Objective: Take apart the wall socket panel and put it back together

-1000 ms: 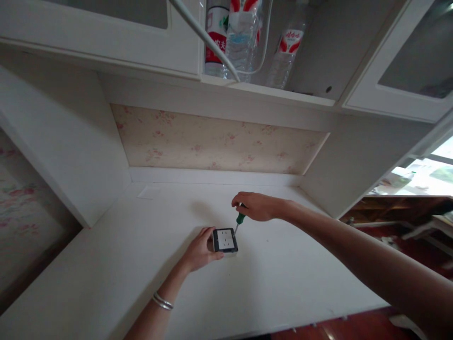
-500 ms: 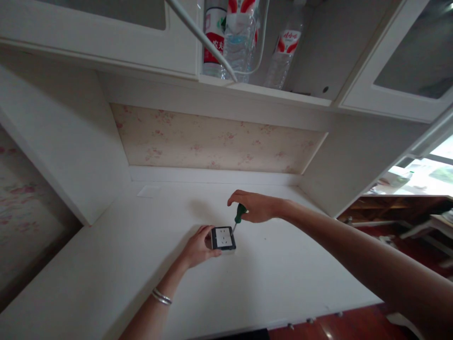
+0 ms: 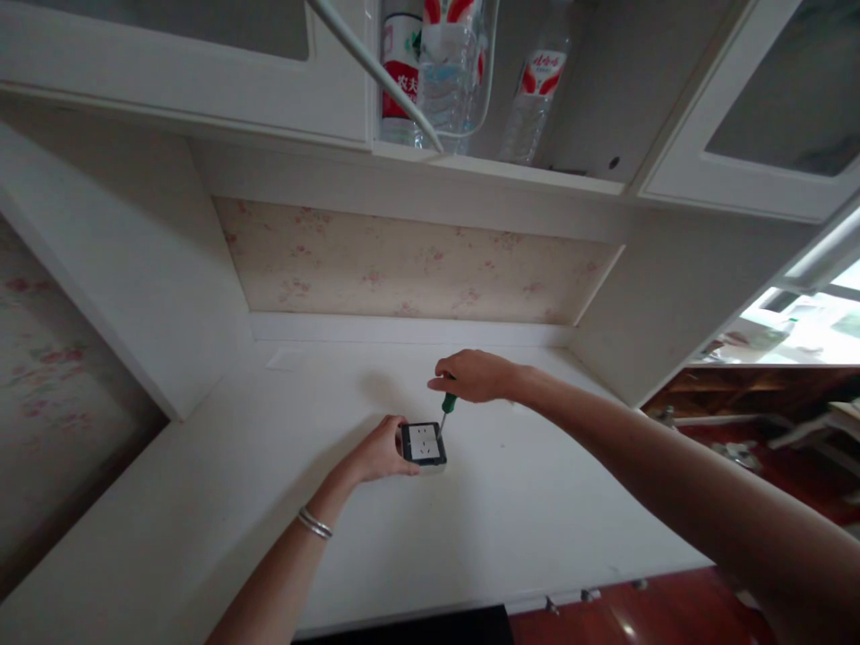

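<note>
A square wall socket (image 3: pixel 423 442) with a white face and a dark frame sits on a pale box above the white desktop. My left hand (image 3: pixel 382 451) grips its left side, thumb at the front edge and fingers behind. My right hand (image 3: pixel 470 376) is closed around the green handle of a screwdriver (image 3: pixel 448 405). The screwdriver's thin shaft slants down, its tip at the socket's right edge. Whether the tip sits in a screw is too small to tell. The right palm hides the upper end of the handle.
An open cabinet (image 3: pixel 501 170) overhead holds several plastic bottles (image 3: pixel 534 98), and a pale cable (image 3: pixel 376 72) hangs across its front. White side panels (image 3: pixel 121 260) stand left and right. Below the desk's front edge lies a reddish floor (image 3: pixel 624 609).
My right hand has turned and now covers more of the handle, with the screwdriver more upright. The socket stays in my left hand. The whole view has shifted slightly.
</note>
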`<state>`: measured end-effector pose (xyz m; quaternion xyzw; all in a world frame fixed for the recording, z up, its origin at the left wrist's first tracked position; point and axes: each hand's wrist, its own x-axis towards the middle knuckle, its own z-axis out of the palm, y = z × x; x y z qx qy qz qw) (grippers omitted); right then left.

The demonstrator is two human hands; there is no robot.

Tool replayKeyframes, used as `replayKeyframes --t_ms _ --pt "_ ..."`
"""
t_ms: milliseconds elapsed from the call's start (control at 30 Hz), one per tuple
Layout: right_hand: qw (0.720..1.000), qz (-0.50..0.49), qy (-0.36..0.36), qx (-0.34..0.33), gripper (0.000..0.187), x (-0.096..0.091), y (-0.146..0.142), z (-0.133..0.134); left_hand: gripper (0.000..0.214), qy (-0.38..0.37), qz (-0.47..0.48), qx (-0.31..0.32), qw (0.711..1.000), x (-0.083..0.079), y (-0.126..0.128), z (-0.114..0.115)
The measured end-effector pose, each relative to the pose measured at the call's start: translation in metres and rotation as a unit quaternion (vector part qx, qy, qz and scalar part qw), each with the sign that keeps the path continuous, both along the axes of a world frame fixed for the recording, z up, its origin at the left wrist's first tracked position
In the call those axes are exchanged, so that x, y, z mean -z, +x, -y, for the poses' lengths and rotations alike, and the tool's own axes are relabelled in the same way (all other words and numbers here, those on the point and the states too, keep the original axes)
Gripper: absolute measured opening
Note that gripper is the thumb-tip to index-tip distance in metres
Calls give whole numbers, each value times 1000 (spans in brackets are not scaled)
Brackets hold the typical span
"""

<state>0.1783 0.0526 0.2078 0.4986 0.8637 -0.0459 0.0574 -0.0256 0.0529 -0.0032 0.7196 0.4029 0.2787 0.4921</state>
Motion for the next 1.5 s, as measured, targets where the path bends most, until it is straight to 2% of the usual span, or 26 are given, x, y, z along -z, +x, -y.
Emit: replayKeyframes --t_ms 33,100,167,233,333,433,500,533,567,667,767,833,867,1000,1067,1133,1167,1300,1367,1433,1500 --pt "1000 8 5 1 34 0 0 0 84 4 -6 -2 1000 0 0 0" --pt "999 -10 -7 -41 28 0 1 1 83 16 -19 -9 1000 -1 0 0" --pt "995 -45 -38 -84 39 1 3 3 83 20 -25 -13 999 -1 0 0" --pt "995 -50 -49 -65 48 1 3 5 81 29 -31 -20 999 -2 0 0" --pt "1000 -16 -12 1 34 1 1 7 77 61 -42 -29 997 -2 1 -1" --pt "999 -29 -24 -38 31 0 -1 7 75 79 -59 -28 995 -2 1 -1" --pt "996 -37 -60 -57 47 -1 -1 7 76 79 -63 -26 995 -2 1 -1" --pt "996 -28 -66 -44 53 -1 -2 7 75 80 -62 -26 995 -2 1 -1" --pt "998 -11 -59 -21 54 -1 -2 7 75 81 -59 -26 995 -1 1 -1" --pt "999 34 6 30 39 -1 -3 8 74 85 -53 -29 995 -1 1 -1" --pt "1000 16 0 -22 30 -1 -3 6 75 76 -45 -28 996 -1 0 0" --pt "998 -5 -29 -61 39 -1 -3 5 78 63 -32 -27 997 -2 0 0" --pt "997 -6 -35 -61 41 -1 -4 4 79 57 -26 -26 998 -2 0 0" --pt "1000 26 -4 -12 31 -2 -7 4 84 56 -28 -24 998 -2 0 1" --pt "999 -2 -17 -47 32 -2 -8 5 86 68 -32 -24 997 -2 0 2" --pt "995 -29 -47 -80 50 -4 -9 7 84 77 -33 -17 996 -2 -1 2" --pt "995 -28 -56 -75 56 -4 -9 8 82 80 -33 -11 996 -2 -1 2" --pt "999 42 -14 4 35 -4 -10 10 78 84 -34 -5 996 -2 -2 3" --pt "999 29 2 -19 31 -2 -9 10 77 88 -33 -5 996 -2 -2 3" --pt "998 -5 -13 -55 40 -2 -7 10 77 92 -34 -1 995 -2 -2 3" --pt "998 -15 -26 -47 49 -1 -6 10 78 93 -37 -1 995 -2 -2 3"
